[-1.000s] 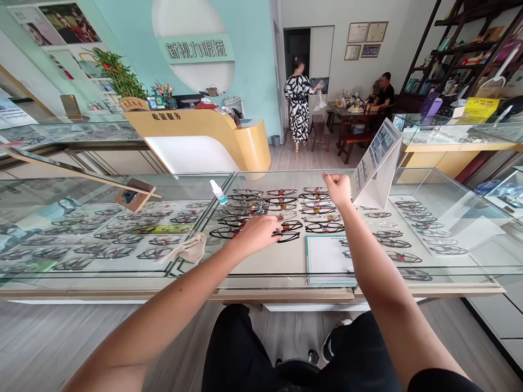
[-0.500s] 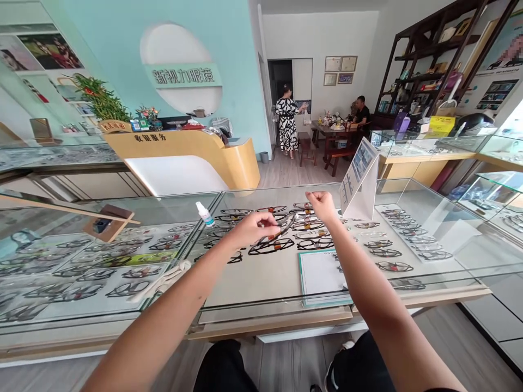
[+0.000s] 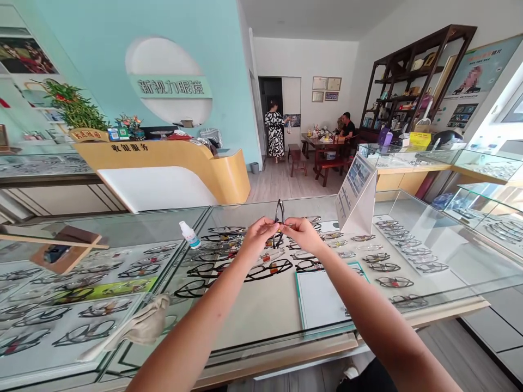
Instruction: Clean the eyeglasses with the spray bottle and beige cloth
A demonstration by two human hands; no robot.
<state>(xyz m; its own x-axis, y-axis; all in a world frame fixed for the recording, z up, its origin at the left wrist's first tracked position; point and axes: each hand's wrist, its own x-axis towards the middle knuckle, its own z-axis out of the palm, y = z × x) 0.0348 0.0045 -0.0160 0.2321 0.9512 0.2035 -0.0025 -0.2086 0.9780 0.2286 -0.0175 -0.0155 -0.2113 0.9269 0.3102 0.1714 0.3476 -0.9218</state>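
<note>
Both of my hands hold one pair of dark-framed glasses [image 3: 279, 216] above the glass display counter [image 3: 229, 209]. My left hand [image 3: 258, 235] pinches the frame from the left and my right hand [image 3: 303, 233] pinches it from the right, fingers closed. The frame stands on edge between them. Below, rows of several eyeglass frames [image 3: 261, 268] lie inside the case, beside a white teal-edged pad [image 3: 321, 296].
A small spray bottle [image 3: 189, 234] and a beige cloth [image 3: 143, 325] lie on the counter to the left. A white slanted sign stand [image 3: 356, 193] sits at the right. Two people [image 3: 274, 130] are at the back near a table [image 3: 322, 146].
My left hand lifted the dark glasses up from the counter and my right hand came over to grip their other side. The view tilted upward.
</note>
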